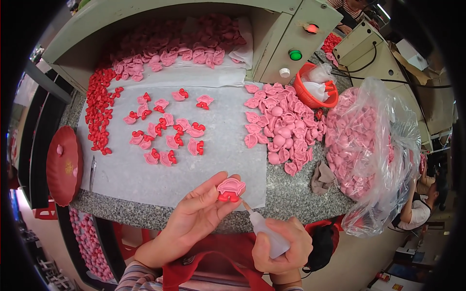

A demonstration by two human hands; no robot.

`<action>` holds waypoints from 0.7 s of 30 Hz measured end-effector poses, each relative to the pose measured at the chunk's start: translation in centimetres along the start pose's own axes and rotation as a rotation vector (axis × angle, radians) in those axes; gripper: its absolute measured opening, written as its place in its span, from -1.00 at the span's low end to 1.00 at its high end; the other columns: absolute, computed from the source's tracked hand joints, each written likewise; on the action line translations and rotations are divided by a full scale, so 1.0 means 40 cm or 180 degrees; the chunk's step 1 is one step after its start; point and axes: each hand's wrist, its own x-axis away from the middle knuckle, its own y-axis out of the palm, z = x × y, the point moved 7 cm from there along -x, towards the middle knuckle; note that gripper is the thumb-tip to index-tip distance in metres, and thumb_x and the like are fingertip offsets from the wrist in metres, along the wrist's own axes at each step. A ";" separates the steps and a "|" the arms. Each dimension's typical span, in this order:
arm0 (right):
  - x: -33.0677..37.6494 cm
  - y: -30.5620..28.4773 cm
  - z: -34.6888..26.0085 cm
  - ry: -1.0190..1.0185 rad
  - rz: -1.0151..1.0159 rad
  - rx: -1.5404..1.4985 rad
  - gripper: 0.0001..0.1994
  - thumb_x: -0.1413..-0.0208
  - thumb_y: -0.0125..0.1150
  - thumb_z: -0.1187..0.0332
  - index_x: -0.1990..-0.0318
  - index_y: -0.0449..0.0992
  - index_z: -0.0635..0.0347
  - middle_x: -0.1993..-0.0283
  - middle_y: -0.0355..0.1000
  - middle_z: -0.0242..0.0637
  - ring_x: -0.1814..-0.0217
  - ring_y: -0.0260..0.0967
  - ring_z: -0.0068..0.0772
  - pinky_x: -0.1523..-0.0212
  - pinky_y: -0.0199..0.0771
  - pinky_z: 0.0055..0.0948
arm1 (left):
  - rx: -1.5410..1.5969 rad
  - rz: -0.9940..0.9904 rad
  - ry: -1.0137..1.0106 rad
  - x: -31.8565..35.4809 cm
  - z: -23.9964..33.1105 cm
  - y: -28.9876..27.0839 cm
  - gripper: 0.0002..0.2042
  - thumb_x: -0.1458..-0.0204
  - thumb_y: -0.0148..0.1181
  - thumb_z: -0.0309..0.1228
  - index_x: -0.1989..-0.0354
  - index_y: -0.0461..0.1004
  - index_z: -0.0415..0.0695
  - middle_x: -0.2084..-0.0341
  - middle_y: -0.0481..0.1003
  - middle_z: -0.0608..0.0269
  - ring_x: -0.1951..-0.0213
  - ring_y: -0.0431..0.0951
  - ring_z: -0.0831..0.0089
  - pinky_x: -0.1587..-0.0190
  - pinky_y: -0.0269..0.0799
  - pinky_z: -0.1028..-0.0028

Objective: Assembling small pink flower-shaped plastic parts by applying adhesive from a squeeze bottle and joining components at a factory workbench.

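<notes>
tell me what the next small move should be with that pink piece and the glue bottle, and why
Probably set the pink piece with the red part down on the white sheet among the finished pieces. The left hand holds it with the red part seemingly already on, and the squeeze bottle's nozzle in the right hand sits just at its edge, so gluing looks about done.

On the white sheet (pixel 145 169) of the stone worktop (pixel 291 194) lie about seventeen joined pink-and-red pieces (pixel 165 131), with one more (pixel 230 188) held above its near edge. There is one glue bottle (pixel 264 230), one red basket (pixel 315 86) and one clear bag (pixel 374 145) (its pink shells beyond counting).
</notes>
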 end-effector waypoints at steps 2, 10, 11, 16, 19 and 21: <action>0.001 0.000 -0.002 -0.0019 -0.0006 -0.0008 -0.73 0.31 0.23 0.52 0.33 0.43 0.33 0.60 0.41 -0.28 0.75 0.18 -0.48 0.71 0.16 -0.62 | 0.0010 -0.0001 0.0011 0.001 0.000 0.001 -0.62 -0.05 0.04 -0.47 -0.08 0.24 -0.16 -0.12 0.18 0.01 -0.15 0.23 0.14 -0.14 0.28 0.23; 0.009 -0.008 0.008 0.0036 0.0078 -0.0064 -0.73 0.33 0.22 0.53 0.34 0.44 0.35 0.58 0.41 -0.26 0.75 0.17 -0.47 0.72 0.17 -0.61 | 0.0077 -0.0124 -0.0011 0.001 -0.001 0.009 -0.62 -0.10 -0.02 -0.45 -0.10 0.19 -0.24 -0.11 0.21 -0.01 -0.14 0.25 0.23 -0.20 0.19 0.26; 0.009 -0.007 0.008 0.0037 0.0079 -0.0064 -0.73 0.33 0.22 0.53 0.34 0.44 0.35 0.58 0.41 -0.26 0.75 0.17 -0.47 0.72 0.17 -0.61 | 0.0061 -0.0105 -0.0007 0.000 -0.001 0.008 -0.62 -0.10 -0.02 -0.45 -0.10 0.18 -0.24 -0.11 0.21 -0.01 -0.14 0.26 0.23 -0.20 0.19 0.26; 0.013 -0.004 0.008 0.0180 0.0027 0.0007 -0.77 0.28 0.11 0.47 0.37 0.41 0.37 0.56 0.38 -0.17 0.69 0.22 -0.45 0.67 0.22 -0.55 | 0.0044 -0.0078 0.0009 0.000 0.000 0.009 -0.61 -0.10 -0.02 -0.45 -0.11 0.17 -0.24 -0.10 0.22 0.00 -0.13 0.27 0.24 -0.20 0.20 0.28; 0.010 -0.004 0.007 0.0139 -0.0009 0.0045 -0.76 0.27 0.10 0.46 0.35 0.39 0.37 0.56 0.37 -0.17 0.69 0.21 -0.45 0.66 0.23 -0.54 | -0.0005 -0.0047 0.0032 0.000 0.001 0.011 -0.61 -0.11 -0.03 -0.45 -0.12 0.16 -0.25 -0.10 0.22 0.01 -0.12 0.27 0.25 -0.19 0.21 0.29; 0.017 -0.009 0.011 0.0146 0.0074 -0.0007 -0.74 0.26 0.10 0.45 0.33 0.37 0.37 0.57 0.36 -0.17 0.69 0.21 -0.45 0.66 0.23 -0.54 | -0.0026 0.0107 -0.0036 -0.003 -0.003 0.011 -0.63 -0.07 0.02 -0.45 -0.07 0.24 -0.18 -0.09 0.21 0.01 -0.13 0.26 0.18 -0.13 0.29 0.25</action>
